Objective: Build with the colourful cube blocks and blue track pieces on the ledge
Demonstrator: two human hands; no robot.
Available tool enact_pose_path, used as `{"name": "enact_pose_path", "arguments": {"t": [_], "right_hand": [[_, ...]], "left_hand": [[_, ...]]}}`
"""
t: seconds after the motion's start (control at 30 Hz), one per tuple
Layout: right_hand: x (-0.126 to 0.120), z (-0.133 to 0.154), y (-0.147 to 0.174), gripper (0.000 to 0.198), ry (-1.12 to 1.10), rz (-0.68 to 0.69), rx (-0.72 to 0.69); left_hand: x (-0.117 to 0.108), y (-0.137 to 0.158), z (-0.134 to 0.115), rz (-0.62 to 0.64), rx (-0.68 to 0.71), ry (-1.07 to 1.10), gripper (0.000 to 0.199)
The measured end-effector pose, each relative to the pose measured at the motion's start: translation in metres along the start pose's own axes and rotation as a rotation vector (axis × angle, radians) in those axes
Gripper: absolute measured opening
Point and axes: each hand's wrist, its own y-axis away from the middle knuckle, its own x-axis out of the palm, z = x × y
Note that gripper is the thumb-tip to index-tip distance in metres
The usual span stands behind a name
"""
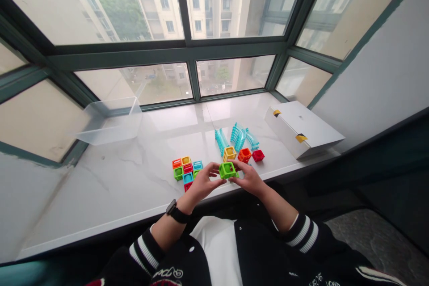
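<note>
Gripping green block point(227, 170) from both sides, just above near edge of worktop point(134, 178): left hand point(207, 181) at its left face, right hand point(248, 178) at its right. Cannot make out every fingertip behind block. Small green bit point(237, 174) beside right hand: part of same block or another, cannot tell. Partly covered by left hand: lower right of block cluster point(187, 168). Just beyond held block: yellow block point(229, 153), with orange block point(244, 155) and red block point(258, 156) to right. Behind these: clear blue track pieces point(238, 136), detail lost in glare. Faint against window point(231, 73): clear bin point(110, 136). Too small to read: mark point(300, 117) on white box point(311, 132). Cut off at bottom edge: jacket point(264, 246).
</note>
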Motion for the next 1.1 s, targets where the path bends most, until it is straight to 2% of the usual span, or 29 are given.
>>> {"name": "enact_pose_path", "arguments": {"t": [0.1,0.23,0.43,0.6,0.8,1.1], "right_hand": [[-0.015,-0.006,0.004,0.060,0.055,0.000,0.010],[-0.026,-0.018,0.011,0.057,0.211,-0.025,0.063],[-0.031,-0.036,0.018,0.053,0.330,-0.028,0.113],[-0.029,-0.044,0.017,0.052,0.359,-0.004,0.139],[-0.024,-0.048,0.016,0.052,0.406,0.039,0.144],[-0.019,-0.059,0.014,0.050,0.440,0.038,0.133]], "left_hand": [[0.014,-0.010,-0.002,0.025,0.024,-0.075,0.042],[0.030,-0.018,0.008,0.011,0.020,-0.167,0.043],[0.037,-0.022,0.034,-0.053,0.051,-0.341,0.050],[0.045,-0.025,0.049,-0.029,0.059,-0.476,0.053],[0.054,-0.027,0.054,-0.009,0.054,-0.415,0.056],[0.055,-0.028,0.053,0.006,0.042,-0.325,0.055]]}}
